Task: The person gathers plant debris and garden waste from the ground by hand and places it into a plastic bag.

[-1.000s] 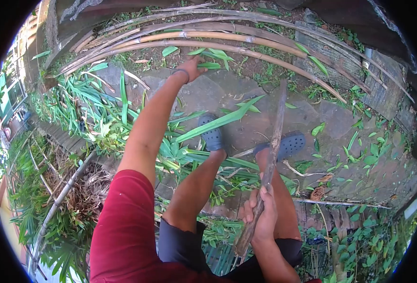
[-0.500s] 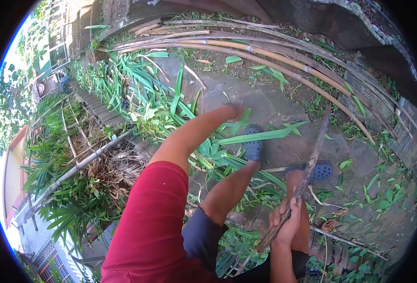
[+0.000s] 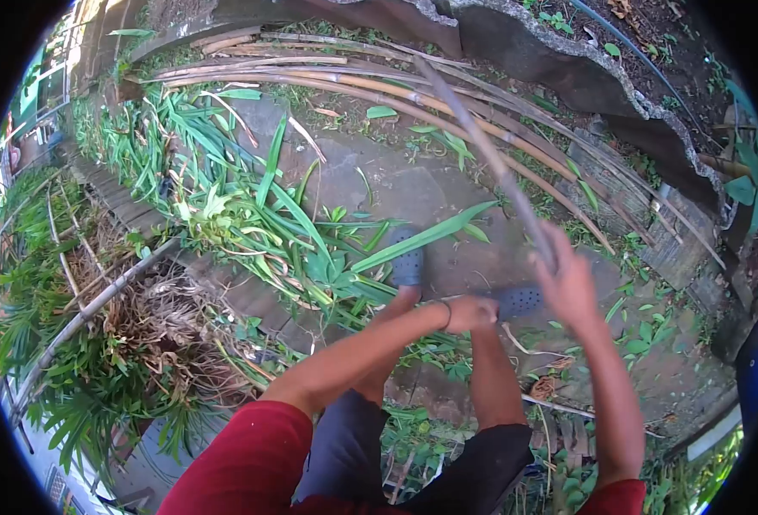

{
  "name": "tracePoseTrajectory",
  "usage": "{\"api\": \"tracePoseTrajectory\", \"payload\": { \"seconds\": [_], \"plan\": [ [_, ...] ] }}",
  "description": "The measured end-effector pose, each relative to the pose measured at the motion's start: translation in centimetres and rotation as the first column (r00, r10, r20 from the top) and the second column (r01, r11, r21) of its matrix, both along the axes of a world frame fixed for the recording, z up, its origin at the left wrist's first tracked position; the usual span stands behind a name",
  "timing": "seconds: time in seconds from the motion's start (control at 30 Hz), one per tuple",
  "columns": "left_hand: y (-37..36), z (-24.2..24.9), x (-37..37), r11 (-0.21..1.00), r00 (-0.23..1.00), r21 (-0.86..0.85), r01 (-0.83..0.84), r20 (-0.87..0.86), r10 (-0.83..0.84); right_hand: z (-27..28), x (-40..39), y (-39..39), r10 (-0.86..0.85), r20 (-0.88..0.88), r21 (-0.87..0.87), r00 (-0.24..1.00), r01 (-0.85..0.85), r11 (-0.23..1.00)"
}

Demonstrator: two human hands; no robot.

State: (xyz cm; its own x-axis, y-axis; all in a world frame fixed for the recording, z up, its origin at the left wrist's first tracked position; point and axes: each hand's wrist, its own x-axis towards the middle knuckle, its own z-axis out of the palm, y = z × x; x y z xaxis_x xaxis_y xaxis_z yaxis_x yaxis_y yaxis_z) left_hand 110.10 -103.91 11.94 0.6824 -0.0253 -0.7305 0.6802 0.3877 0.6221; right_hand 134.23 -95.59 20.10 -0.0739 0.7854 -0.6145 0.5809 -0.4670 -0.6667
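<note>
A long, dark wooden stick (image 3: 490, 154) slants up and away, its far end over the bamboo poles. My right hand (image 3: 565, 279), slightly blurred, is wrapped round its near end. My left hand (image 3: 473, 314) has a dark band at the wrist and sits just above my shin, below the stick. Its fingers are curled together, and what they hold, if anything, is hidden. Near it are my two dark blue clogs (image 3: 408, 262). One long green leaf (image 3: 434, 236) lies across the nearer clog's side, and a heap of cut leaves (image 3: 250, 223) spreads to the left.
Long bamboo poles (image 3: 379, 90) lie in a curve along the far side, before a rusty metal sheet (image 3: 550, 60). Left of me, a grey pole (image 3: 96, 318) crosses leafy plants and a dry pile (image 3: 173, 326). Stone paving (image 3: 413, 189) carries scattered leaves.
The stick has been lifted and swung up to the left in my right hand. My left hand has come back from over the leaves towards my legs. The view has shifted to the right.
</note>
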Motion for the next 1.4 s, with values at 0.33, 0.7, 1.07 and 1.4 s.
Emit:
{"api": "tracePoseTrajectory", "payload": {
  "seconds": [0.33,0.7,1.07,1.4],
  "plan": [
    [-11.0,9.9,8.0,0.652,0.748,-0.561,-0.510,0.085,0.658,-11.4,3.8,7.3,0.325,0.876,0.049,0.356,-0.737,0.674],
    [-12.4,6.4,5.9,0.669,0.798,-0.478,-0.569,-0.121,0.591,-21.3,-2.2,2.4,0.256,0.575,-0.012,0.777,-0.305,0.952],
    [-5.2,-12.5,-10.1,0.155,0.119,0.441,-0.884,-0.108,0.987,-26.3,-19.6,-6.0,0.432,0.346,-0.086,0.833,-0.430,0.899],
    [-5.9,-17.6,-13.2,0.127,0.162,0.569,-0.812,0.011,0.987,-27.6,-24.3,-11.6,0.569,0.386,-0.153,0.726,-0.558,0.816]
  ]
}}
